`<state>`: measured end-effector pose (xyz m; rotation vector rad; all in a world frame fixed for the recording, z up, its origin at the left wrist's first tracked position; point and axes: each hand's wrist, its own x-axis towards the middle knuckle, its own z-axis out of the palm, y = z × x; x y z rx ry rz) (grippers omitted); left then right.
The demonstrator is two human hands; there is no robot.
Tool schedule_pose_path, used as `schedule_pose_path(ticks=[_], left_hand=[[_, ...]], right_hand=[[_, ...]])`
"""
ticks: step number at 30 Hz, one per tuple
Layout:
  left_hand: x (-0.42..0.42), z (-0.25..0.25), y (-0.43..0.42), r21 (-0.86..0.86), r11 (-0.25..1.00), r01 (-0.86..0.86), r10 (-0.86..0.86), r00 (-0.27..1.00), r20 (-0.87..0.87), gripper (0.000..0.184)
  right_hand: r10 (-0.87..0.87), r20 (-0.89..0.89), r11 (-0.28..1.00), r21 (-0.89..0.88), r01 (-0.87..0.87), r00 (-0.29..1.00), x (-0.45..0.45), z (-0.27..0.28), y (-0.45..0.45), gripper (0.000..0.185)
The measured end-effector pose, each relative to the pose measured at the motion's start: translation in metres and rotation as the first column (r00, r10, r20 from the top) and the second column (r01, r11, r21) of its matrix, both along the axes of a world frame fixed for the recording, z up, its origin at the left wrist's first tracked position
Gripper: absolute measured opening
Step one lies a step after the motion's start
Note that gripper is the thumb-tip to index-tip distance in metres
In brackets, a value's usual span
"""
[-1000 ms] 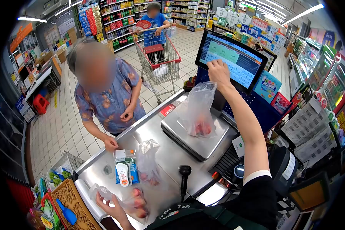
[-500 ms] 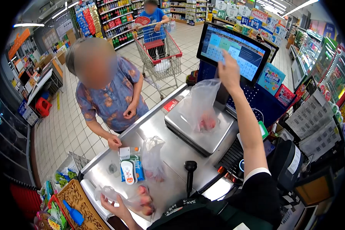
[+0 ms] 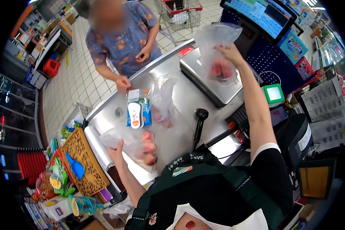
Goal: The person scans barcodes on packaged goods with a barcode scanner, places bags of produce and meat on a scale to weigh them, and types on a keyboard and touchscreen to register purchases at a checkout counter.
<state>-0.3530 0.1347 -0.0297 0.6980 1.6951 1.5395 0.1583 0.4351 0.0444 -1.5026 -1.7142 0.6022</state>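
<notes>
My right hand [image 3: 232, 55] is closed on a clear plastic bag of red fruit [image 3: 221, 69] over the metal scale [image 3: 203, 76]; whether the bag touches the plate I cannot tell. At the near left, my left hand [image 3: 117, 152] grips the gathered neck of another clear bag, with red and yellow peach-like fruit [image 3: 147, 147] lying in it on the counter. Between them rests a third clear bag [image 3: 163, 101] with some reddish contents. Beside that bag lies a blue package with a white slipper-shaped piece [image 3: 135, 114] on its front.
A black handheld scanner [image 3: 199, 124] stands on the steel counter [image 3: 180, 111]. Across it is a customer [image 3: 124, 42], one hand at the counter's edge. A touchscreen [image 3: 262, 15] rises at the right back. A tray of peanuts [image 3: 86, 163] with a blue scoop sits at left.
My right hand has come down from the touchscreen and taken hold of the fruit bag on the scale. My left hand stays at its bag. The view has tilted down.
</notes>
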Motion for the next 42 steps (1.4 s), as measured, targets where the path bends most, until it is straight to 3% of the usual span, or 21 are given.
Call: schedule_pose_path(ticks=[1, 3, 7, 8, 11, 13, 14, 16, 20, 21, 23, 25, 26, 29, 32, 34, 35, 37, 38, 40, 42], left_hand=[[0.000, 0.001, -0.002, 0.046, 0.999, 0.011, -0.012, 0.999, 0.038, 0.062], [0.012, 0.012, -0.013, 0.075, 0.997, 0.019, -0.028, 0.991, 0.134, 0.054], [-0.001, 0.014, -0.043, 0.010, 0.988, 0.152, -0.152, 0.980, 0.127, 0.033], [0.014, 0.047, -0.043, 0.008, 0.978, 0.207, -0.198, 0.946, -0.258, 0.026], [0.015, 0.077, -0.038, 0.104, 0.956, 0.274, -0.075, 0.571, -0.817, 0.014], [0.012, 0.076, -0.035, 0.319, 0.920, 0.229, -0.096, 0.919, -0.381, 0.009], [0.008, 0.075, -0.031, 0.358, 0.904, 0.233, -0.094, 0.926, -0.365, 0.009], [0.001, 0.072, -0.023, 0.433, 0.869, 0.240, -0.094, 0.938, -0.333, 0.014], [-0.031, 0.060, -0.023, 0.275, 0.942, 0.192, -0.141, 0.971, -0.195, 0.020], [-0.033, 0.060, -0.021, 0.261, 0.947, 0.184, -0.122, 0.964, -0.238, 0.019], [-0.040, 0.059, -0.016, 0.327, 0.931, 0.163, -0.114, 0.980, -0.163, 0.022], [-0.039, 0.070, -0.006, 0.347, 0.921, 0.177, -0.117, 0.976, -0.185, 0.028], [-0.044, 0.067, 0.000, 0.348, 0.921, 0.174, -0.116, 0.976, -0.182, 0.028], [-0.056, 0.060, 0.017, 0.395, 0.892, 0.222, -0.220, 0.974, -0.051, 0.029], [-0.067, 0.059, 0.035, 0.382, 0.848, 0.367, -0.286, 0.924, -0.253, 0.026], [-0.066, 0.056, 0.042, 0.367, 0.884, 0.290, -0.219, 0.950, -0.222, 0.023], [-0.065, 0.053, 0.044, 0.344, 0.916, 0.208, -0.146, 0.970, -0.196, 0.020], [-0.060, 0.054, 0.049, 0.303, 0.938, 0.169, -0.124, 0.979, -0.164, 0.019], [-0.059, 0.054, 0.051, 0.300, 0.944, 0.139, -0.084, 0.978, -0.189, 0.020], [-0.061, 0.048, 0.054, 0.338, 0.940, 0.058, -0.016, 0.992, -0.128, 0.023], [-0.060, 0.046, 0.056, 0.362, 0.932, 0.026, 0.014, 0.994, -0.108, 0.024]], right_hand=[[0.062, -0.190, 0.997, -0.038, -0.070, 0.980, -0.012, 0.012, -0.001, 0.029], [0.082, -0.177, 0.986, -0.127, -0.105, 0.981, -0.032, 0.044, -0.010, 0.022], [0.270, -0.302, 0.961, 0.033, -0.273, 0.914, -0.064, 0.084, -0.015, 0.028], [0.336, -0.370, 0.939, 0.056, -0.340, 0.866, -0.077, 0.093, -0.016, 0.028], [0.463, -0.411, 0.879, 0.099, -0.467, 0.785, -0.135, 0.125, -0.028, 0.027], [0.438, -0.445, 0.859, -0.051, -0.510, 0.781, -0.181, 0.146, -0.039, 0.032], [0.392, -0.451, 0.838, -0.185, -0.514, 0.802, -0.205, 0.145, -0.045, 0.038], [0.495, -0.454, 0.787, -0.126, -0.603, 0.741, -0.253, 0.132, -0.053, 0.031], [0.511, -0.575, 0.706, -0.144, -0.693, 0.639, -0.339, 0.075, -0.050, 0.036], [0.536, -0.432, 0.721, -0.212, -0.659, 0.725, -0.357, 0.068, -0.055, 0.043], [0.422, -0.663, 0.622, -0.285, -0.730, 0.619, -0.401, 0.047, -0.070, 0.030], [0.548, -0.481, 0.640, -0.286, -0.713, 0.684, -0.417, 0.042, -0.097, 0.029], [0.651, -0.586, 0.550, -0.074, -0.832, 0.482, -0.433, 0.017, -0.100, 0.025], [0.663, -0.551, 0.412, -0.298, -0.861, 0.507, -0.441, 0.024, -0.138, 0.022], [0.745, -0.395, 0.526, -0.146, -0.838, 0.537, -0.452, -0.016, -0.137, 0.025], [0.764, -0.538, 0.295, -0.198, -0.935, 0.355, -0.434, 0.001, -0.136, 0.032], [0.760, -0.539, 0.301, -0.204, -0.932, 0.364, -0.424, 0.009, -0.135, 0.032], [0.906, -0.247, 0.287, -0.238, -0.928, 0.344, -0.401, 0.022, -0.129, 0.037], [0.940, -0.014, 0.333, -0.169, -0.928, 0.341, -0.387, 0.023, -0.122, 0.057], [0.626, 0.653, 0.527, 0.047, -0.848, 0.426, -0.340, 0.022, -0.132, 0.081], [0.498, 0.854, 0.708, -0.301, -0.639, 0.150, -0.305, 0.032, -0.148, 0.102]])
